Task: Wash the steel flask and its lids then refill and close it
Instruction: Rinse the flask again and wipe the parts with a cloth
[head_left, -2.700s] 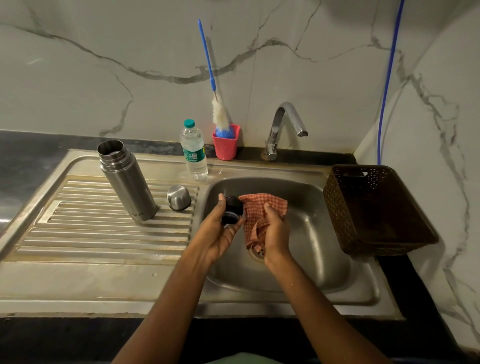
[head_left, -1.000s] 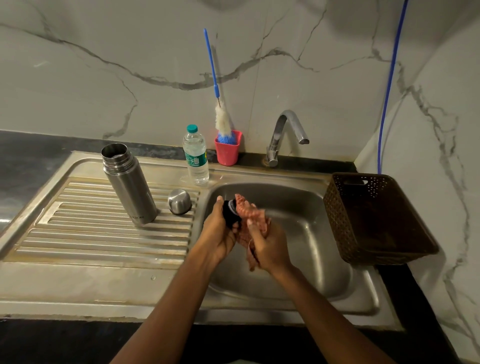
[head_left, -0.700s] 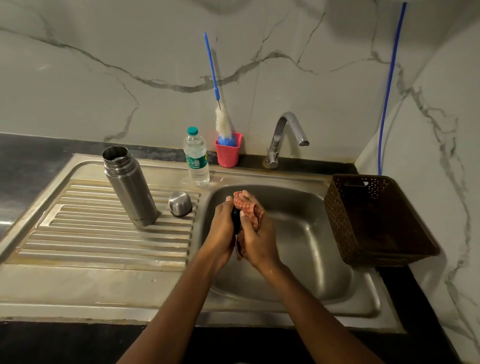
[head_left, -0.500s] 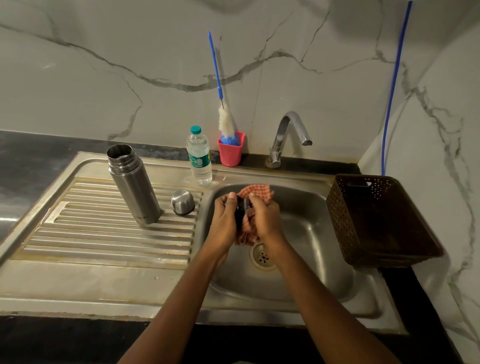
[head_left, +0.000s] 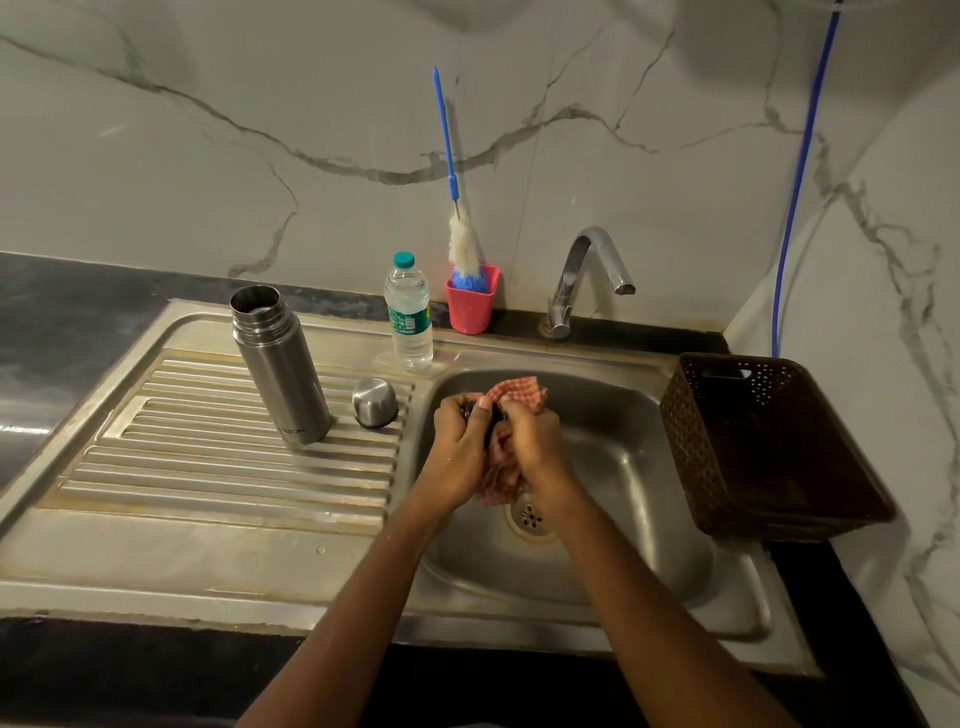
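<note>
Over the sink (head_left: 639, 467), the left hand (head_left: 460, 441) curls around a small black lid (head_left: 469, 410), mostly hidden, while the right hand (head_left: 535, 439) clutches a red checked cloth (head_left: 519, 389) against it. The open steel flask (head_left: 283, 369) stands upright on the draining board (head_left: 208, 467) at left, with a steel cap (head_left: 374, 401) just beside it.
</note>
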